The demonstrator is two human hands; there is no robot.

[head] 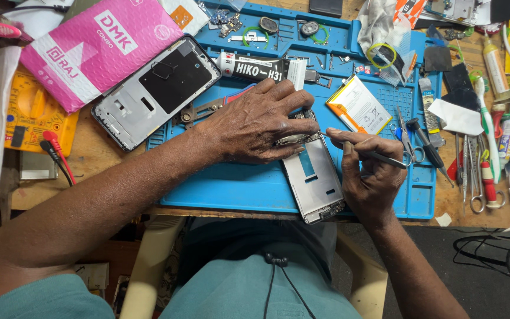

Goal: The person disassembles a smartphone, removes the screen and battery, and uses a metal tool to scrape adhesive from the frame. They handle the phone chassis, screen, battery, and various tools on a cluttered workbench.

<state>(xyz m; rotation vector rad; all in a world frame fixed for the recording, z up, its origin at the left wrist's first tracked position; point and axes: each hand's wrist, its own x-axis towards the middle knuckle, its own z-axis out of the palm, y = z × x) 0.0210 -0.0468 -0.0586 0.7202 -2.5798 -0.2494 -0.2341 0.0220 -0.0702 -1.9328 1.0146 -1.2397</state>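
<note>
On the blue work mat (237, 189), at the near edge of the bench:

1. Left hand (258, 124): laid flat, fingers spread and loose, pressing down on the upper end of the opened phone frame (314, 177); it grips nothing.
2. Right hand (370, 174): closed around a slim metal tool (379, 157), whose tip points left to the frame's upper edge, just beside the left fingertips.
3. Opened phone frame: lies lengthwise on the mat between both hands, its lower end reaching the mat's near rim.
4. Second phone housing (157, 88): rests tilted at the mat's upper left corner, well apart from the hands.
5. Glue tube (255, 68): lies just beyond the left hand.
6. Flat battery (358, 107): lies just above the right hand.
7. Pink padded envelope (92, 44) and yellow multimeter (33, 118): lie left of the mat.
</note>
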